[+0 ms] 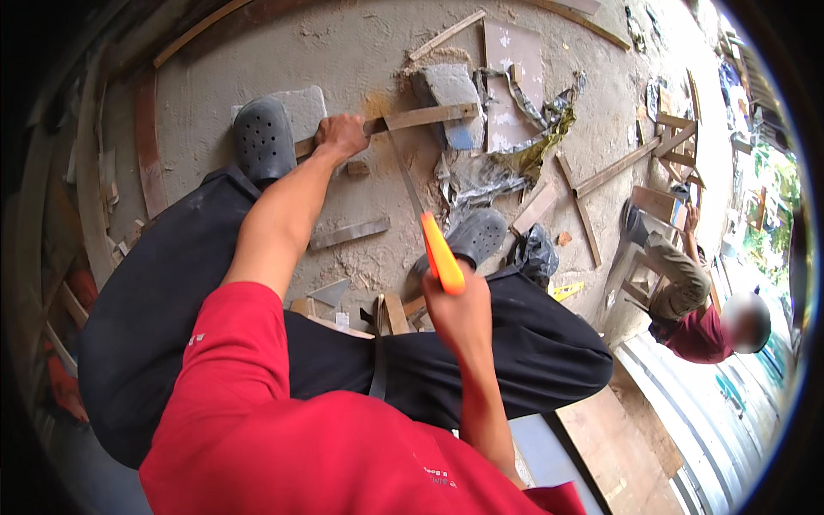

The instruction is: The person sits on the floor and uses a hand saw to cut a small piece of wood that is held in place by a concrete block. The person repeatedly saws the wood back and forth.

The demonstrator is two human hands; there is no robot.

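Observation:
A narrow wooden strip [433,115] lies across two grey concrete blocks, the right block [448,90] and the left block [302,110]. My left hand [342,137] is closed around the strip left of its middle. Beside that hand, my left foot in a grey clog [262,133] stands at the left block. My right hand [459,311] grips the orange handle [440,253] of a handsaw. The thin saw blade [405,172] slants up and away, its far end touching the strip just right of my left hand. Whether the teeth have cut in, I cannot make out.
A short wood offcut [350,233] lies on the dusty floor near my right clog [477,236]. Crumpled plastic sheeting [485,176], a flat board [513,77] and a black bag [534,251] are around it. Another person [695,318] sits at the right by scrap wood.

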